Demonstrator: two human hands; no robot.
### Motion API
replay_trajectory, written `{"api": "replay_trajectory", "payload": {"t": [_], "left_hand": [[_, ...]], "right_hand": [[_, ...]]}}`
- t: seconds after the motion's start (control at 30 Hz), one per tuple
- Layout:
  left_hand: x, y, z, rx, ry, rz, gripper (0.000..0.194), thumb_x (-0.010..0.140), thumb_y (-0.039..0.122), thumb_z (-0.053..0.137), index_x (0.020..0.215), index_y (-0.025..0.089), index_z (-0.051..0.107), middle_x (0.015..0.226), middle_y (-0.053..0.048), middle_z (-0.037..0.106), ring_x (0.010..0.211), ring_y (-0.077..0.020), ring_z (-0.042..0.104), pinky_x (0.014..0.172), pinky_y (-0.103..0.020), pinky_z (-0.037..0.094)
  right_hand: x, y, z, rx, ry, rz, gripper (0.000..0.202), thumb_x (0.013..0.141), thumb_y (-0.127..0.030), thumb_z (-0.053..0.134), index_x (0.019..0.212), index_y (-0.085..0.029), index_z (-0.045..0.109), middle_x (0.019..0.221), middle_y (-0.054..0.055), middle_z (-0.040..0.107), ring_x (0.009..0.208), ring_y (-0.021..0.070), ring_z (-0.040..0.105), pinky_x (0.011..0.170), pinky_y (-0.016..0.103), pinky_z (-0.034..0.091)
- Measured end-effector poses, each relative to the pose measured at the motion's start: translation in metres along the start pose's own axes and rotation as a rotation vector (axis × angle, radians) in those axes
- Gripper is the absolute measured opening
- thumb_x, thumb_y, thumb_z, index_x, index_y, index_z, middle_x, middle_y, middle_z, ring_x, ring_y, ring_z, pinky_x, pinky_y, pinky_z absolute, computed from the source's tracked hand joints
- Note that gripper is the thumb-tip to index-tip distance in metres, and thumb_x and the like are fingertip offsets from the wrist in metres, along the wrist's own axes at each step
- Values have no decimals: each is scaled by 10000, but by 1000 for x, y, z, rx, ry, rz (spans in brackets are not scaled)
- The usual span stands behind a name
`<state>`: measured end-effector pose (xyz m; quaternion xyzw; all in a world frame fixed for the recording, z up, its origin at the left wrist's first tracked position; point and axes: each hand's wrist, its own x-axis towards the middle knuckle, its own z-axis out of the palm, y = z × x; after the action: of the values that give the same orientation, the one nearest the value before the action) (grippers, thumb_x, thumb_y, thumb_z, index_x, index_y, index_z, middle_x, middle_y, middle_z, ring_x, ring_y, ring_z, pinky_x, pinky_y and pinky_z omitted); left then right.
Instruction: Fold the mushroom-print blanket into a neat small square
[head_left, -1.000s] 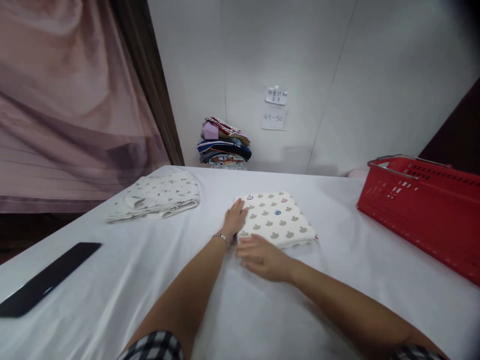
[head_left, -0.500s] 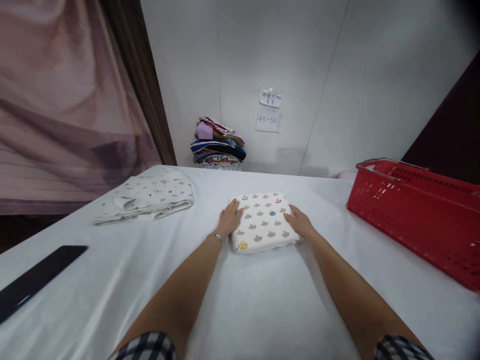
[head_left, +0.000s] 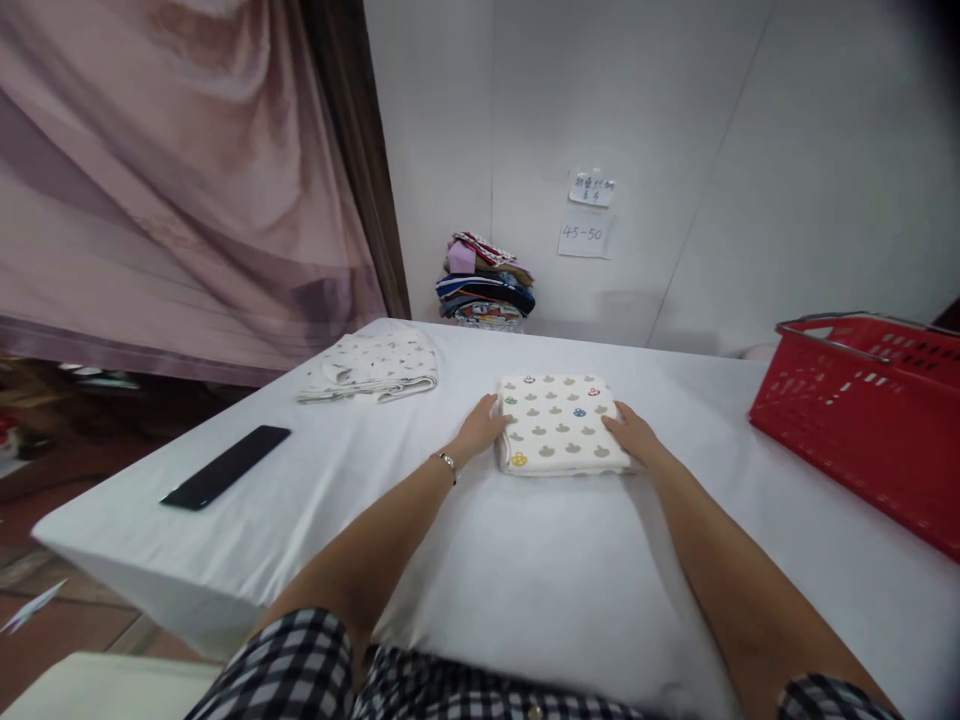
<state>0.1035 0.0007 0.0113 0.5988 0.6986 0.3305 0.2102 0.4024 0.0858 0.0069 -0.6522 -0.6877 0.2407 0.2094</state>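
A folded white cloth with grey mushroom-like prints and a few coloured ones lies flat on the white-covered table. My left hand grips its left edge, thumb on top, with the other fingers partly hidden along the side. On the opposite edge, my right hand holds the cloth the same way, thumb over the top. A second white cloth with small dark prints is loosely folded further left, apart from both hands.
A dark flat phone-like slab lies at the left of the table. To the right stands a red plastic basket with metal handles. A pile of folded fabrics rises at the wall under paper signs. A pink curtain hangs at left.
The view has shifted left and down, showing the table's left corner and the floor. Both hands stay at the sides of the folded cloth.
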Motion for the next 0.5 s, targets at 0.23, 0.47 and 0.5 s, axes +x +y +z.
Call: {"api": "replay_trajectory", "payload": {"t": [0.23, 0.47, 0.5], "left_hand": [[-51, -13, -17, 214, -60, 308, 709, 724, 54, 435, 1415, 196, 358, 1522, -45, 280, 1393, -199, 248, 1147, -348, 223], [-76, -13, -8, 469, -158, 706, 818, 674, -20, 389, 1454, 192, 265, 1533, -72, 243, 1416, -203, 181, 1131, -431, 220], [-76, -10, -7, 487, -153, 710, 795, 687, 0, 407, 1450, 184, 275, 1530, -79, 251, 1413, -209, 189, 1131, -442, 211]], "right_hand": [[-10, 12, -21, 237, -125, 90, 697, 824, -468, 539, 1431, -182, 351, 1266, 148, 576, 979, 242, 638, 780, 304, 509], [-25, 20, -25, 221, -70, 116, 707, 745, -521, 637, 1360, -214, 470, 1226, 131, 596, 987, 257, 625, 745, 304, 517], [-26, 22, -24, 250, -71, 127, 707, 732, -511, 657, 1347, -209, 484, 1208, 129, 609, 961, 250, 634, 730, 299, 520]]}}
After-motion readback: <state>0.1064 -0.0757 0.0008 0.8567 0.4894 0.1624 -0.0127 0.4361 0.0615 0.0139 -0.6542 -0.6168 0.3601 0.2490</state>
